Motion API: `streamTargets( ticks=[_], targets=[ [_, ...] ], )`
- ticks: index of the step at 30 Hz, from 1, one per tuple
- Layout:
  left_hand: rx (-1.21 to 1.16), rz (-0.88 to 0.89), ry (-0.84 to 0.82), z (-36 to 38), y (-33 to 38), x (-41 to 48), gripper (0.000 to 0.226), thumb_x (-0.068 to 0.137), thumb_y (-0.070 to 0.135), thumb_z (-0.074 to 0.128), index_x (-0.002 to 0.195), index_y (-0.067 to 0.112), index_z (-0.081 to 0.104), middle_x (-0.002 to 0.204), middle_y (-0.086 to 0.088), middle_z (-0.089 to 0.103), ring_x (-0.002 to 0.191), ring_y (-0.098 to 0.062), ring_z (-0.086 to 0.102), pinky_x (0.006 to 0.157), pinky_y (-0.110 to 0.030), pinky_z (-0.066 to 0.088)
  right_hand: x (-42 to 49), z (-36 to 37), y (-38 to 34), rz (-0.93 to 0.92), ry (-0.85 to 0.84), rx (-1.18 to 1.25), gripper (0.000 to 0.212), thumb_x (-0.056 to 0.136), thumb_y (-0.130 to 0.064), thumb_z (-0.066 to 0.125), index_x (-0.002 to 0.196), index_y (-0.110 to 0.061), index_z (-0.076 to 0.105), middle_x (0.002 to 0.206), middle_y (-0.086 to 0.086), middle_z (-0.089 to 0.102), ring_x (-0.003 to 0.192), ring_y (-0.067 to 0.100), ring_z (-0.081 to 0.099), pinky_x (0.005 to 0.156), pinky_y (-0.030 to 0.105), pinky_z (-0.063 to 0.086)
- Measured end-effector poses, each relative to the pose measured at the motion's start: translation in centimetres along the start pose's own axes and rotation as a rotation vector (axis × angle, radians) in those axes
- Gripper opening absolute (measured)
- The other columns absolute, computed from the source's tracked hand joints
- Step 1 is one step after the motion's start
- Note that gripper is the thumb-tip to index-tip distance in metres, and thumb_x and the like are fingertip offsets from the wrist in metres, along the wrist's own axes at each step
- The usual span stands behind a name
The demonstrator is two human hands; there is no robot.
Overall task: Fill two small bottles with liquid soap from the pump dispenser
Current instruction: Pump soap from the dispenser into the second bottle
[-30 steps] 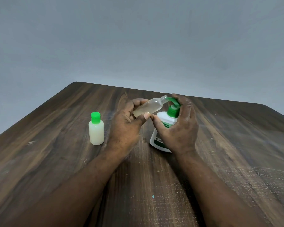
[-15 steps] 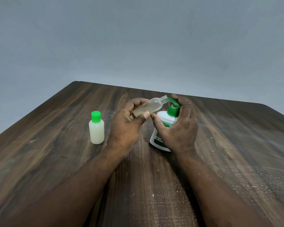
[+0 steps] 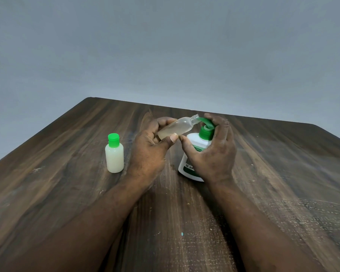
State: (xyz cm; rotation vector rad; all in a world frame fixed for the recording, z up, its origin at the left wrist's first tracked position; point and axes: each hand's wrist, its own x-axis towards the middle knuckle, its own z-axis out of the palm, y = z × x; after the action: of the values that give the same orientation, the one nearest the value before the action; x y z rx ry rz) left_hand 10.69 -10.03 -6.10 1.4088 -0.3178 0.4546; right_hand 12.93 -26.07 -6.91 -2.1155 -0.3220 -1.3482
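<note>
Tabletop [image 3: 283,173]: one capped bottle [image 3: 114,158], filled. My left hand [image 3: 149,152] gripped the open bottle [image 3: 175,128]; my right hand [image 3: 214,154] clasped the pump dispenser [image 3: 194,140]. Second fill judged underway; next, press steadily.

Two small bottles [image 3: 115,158] [image 3: 175,128], one pump dispenser [image 3: 192,140].

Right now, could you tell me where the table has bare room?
Bare table left of the capped bottle and right of the pump dispenser. Crowded between them: left hand holds the open bottle, right hand grips the dispenser.
</note>
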Motion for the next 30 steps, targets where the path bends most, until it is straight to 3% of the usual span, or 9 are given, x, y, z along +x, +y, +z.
streamTargets(
  ticks=[7, 13, 20, 30],
  targets=[
    [-0.006, -0.01, -0.016, 0.06, -0.12, 0.15, 0.033, 0.096, 0.001, 0.067, 0.12, 0.024, 0.069, 0.121, 0.004, 0.072, 0.118, -0.016, 0.067, 0.1, -0.052, 0.057, 0.17, -0.4, -0.2, -0.009, -0.033, 0.006, 0.083, 0.076, -0.058, 0.08, 0.141, -0.018, 0.048, 0.126, 0.005, 0.063, 0.109, 0.019, 0.06, 0.089, 0.027, 0.048],
    [-0.023, -0.013, -0.015, 0.12, 0.04, 0.13, 0.034, 0.096, 0.0, 0.067, 0.119, 0.024, 0.069, 0.119, 0.006, 0.072, 0.117, -0.014, 0.068, 0.102, -0.049, 0.057, 0.2, -0.23, 0.07, -0.01, -0.019, 0.007, 0.081, 0.074, -0.052, 0.088, 0.137, -0.017, 0.052, 0.124, 0.005, 0.064, 0.108, 0.02, 0.061, 0.088, 0.024, 0.047],
    [0.005, -0.009, -0.003, -0.07, -0.15, 0.15, 0.032, 0.096, 0.001, 0.068, 0.12, 0.023, 0.069, 0.121, 0.002, 0.072, 0.116, -0.018, 0.068, 0.1, -0.05, 0.058, 0.05, -0.14, 0.03, -0.01, -0.009, 0.003, 0.079, 0.076, -0.058, 0.083, 0.136, -0.024, 0.046, 0.123, 0.004, 0.064, 0.106, 0.02, 0.061, 0.085, 0.034, 0.055],
    [-0.024, -0.001, 0.003, -0.08, 0.0, 0.25, 0.035, 0.096, -0.002, 0.067, 0.12, 0.024, 0.069, 0.122, 0.003, 0.071, 0.117, -0.013, 0.067, 0.099, -0.036, 0.057, 0.28, -0.2, -0.13, 0.008, -0.008, 0.043, 0.077, 0.075, -0.054, 0.085, 0.135, -0.019, 0.049, 0.122, 0.003, 0.064, 0.106, 0.017, 0.061, 0.086, 0.031, 0.052]
  ],
)
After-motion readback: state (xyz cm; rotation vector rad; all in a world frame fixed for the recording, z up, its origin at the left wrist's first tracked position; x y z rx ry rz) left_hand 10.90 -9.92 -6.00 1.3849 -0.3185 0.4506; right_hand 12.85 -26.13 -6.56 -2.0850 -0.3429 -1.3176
